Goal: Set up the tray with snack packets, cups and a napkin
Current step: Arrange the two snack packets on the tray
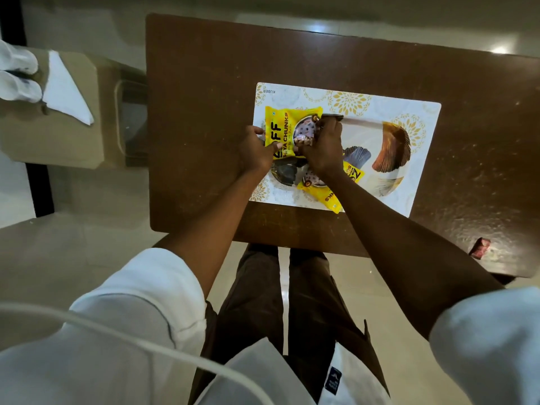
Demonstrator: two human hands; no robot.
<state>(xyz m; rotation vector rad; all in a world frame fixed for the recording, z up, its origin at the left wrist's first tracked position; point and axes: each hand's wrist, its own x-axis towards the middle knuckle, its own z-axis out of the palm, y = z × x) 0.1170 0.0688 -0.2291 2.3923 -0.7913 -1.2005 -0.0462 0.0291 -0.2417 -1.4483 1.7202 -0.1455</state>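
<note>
The right hand covers much of the yellow snack packet, its forearm hides part of a second packet at the tray's near edge, and the two white cups beside a folded napkin on the low stand at the left are blurred and cut by the frame. Both hands grip the yellow snack packet over the left part of the tray on the brown table: the left hand pinches its near edge with thumb and curled fingers, the right curls over its right side.

flat rectangular tray: white, gold floral medallions, brown and grey fans
upper plastic snack packet: yellow, black lettering
wooden table: dark brown
folded paper napkin: white
</note>
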